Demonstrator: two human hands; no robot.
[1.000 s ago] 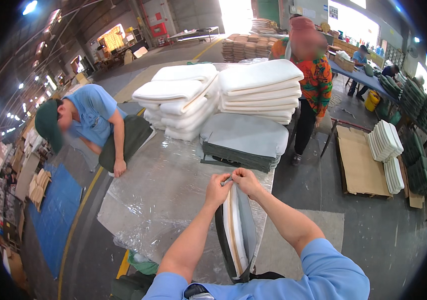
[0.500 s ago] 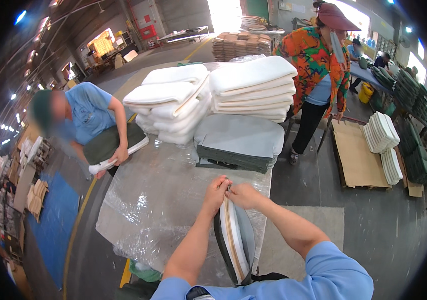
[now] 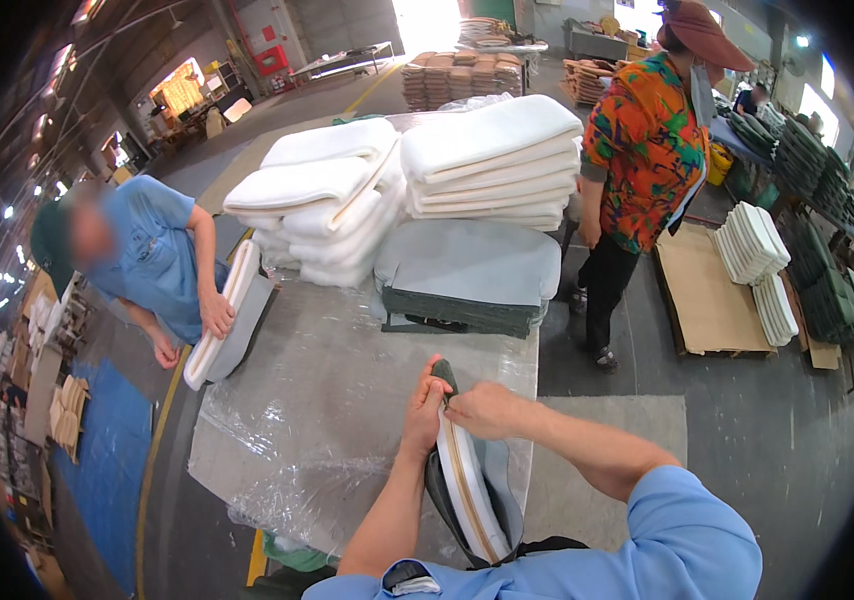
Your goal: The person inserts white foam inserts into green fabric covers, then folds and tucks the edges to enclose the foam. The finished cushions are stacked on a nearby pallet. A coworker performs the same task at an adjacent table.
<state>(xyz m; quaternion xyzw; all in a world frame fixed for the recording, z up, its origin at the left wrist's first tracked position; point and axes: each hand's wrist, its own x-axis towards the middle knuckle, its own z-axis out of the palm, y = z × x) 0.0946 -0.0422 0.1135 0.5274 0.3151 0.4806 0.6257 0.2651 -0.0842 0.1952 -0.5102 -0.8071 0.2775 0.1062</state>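
Observation:
Close to my body stands a seat cushion on edge, a white foam pad [image 3: 463, 470] with a tan stripe along its side inside an open grey and dark green fabric cover [image 3: 504, 490]. Its upper end is gripped by both hands. My left hand [image 3: 423, 412] is closed around the left side of the cover's dark green end, which sticks up above the fingers. On the right side my right hand [image 3: 485, 408] pinches the cover's edge, fingers curled and partly hidden. The cushion's lower end rests against my blue shirt.
Plastic film covers the table [image 3: 287, 400]. Beyond my hands lie a stack of grey covers [image 3: 467, 265] and two piles of white foam pads [image 3: 492, 150]. At left a co-worker [image 3: 152, 250] holds another cushion; a person in a patterned shirt [image 3: 642, 150] stands at right near a cardboard-topped pallet [image 3: 712, 300].
The cover's dark green end now shows above my left fingers, and my right hand sits slightly lower. The co-worker has turned their cushion upright; the person at right has moved nearer.

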